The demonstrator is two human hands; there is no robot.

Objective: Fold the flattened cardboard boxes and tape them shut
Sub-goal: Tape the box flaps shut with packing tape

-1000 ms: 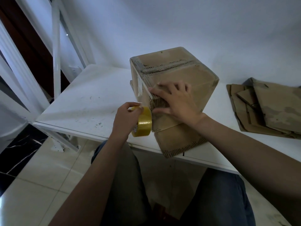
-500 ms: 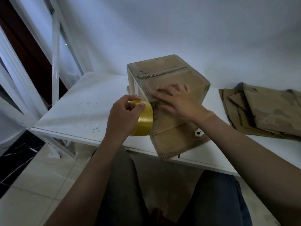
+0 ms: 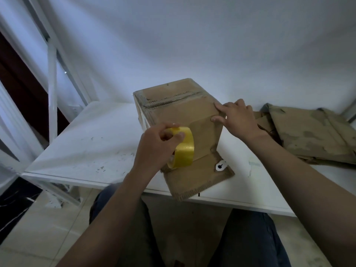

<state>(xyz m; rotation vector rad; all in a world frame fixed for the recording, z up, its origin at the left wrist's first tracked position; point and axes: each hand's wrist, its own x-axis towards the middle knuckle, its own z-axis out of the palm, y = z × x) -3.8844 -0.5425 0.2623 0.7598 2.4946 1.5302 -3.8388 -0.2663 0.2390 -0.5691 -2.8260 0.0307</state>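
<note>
A scuffed white table point(image 3: 86, 143) stands against a plain white wall point(image 3: 192, 45), over a pale tiled floor point(image 3: 38, 228). The folded box point(image 3: 183, 112) stands at the table's near edge, its lower flap point(image 3: 196, 178) lying open over that edge. The left hand point(image 3: 156, 147) grips the yellow tape roll point(image 3: 183, 149) against the box's near face. The right hand point(image 3: 237, 118) presses straight fingers on the box's right edge. Count: one standing box, one tape roll, one pile of flattened cardboard point(image 3: 308, 135) on the right.
</note>
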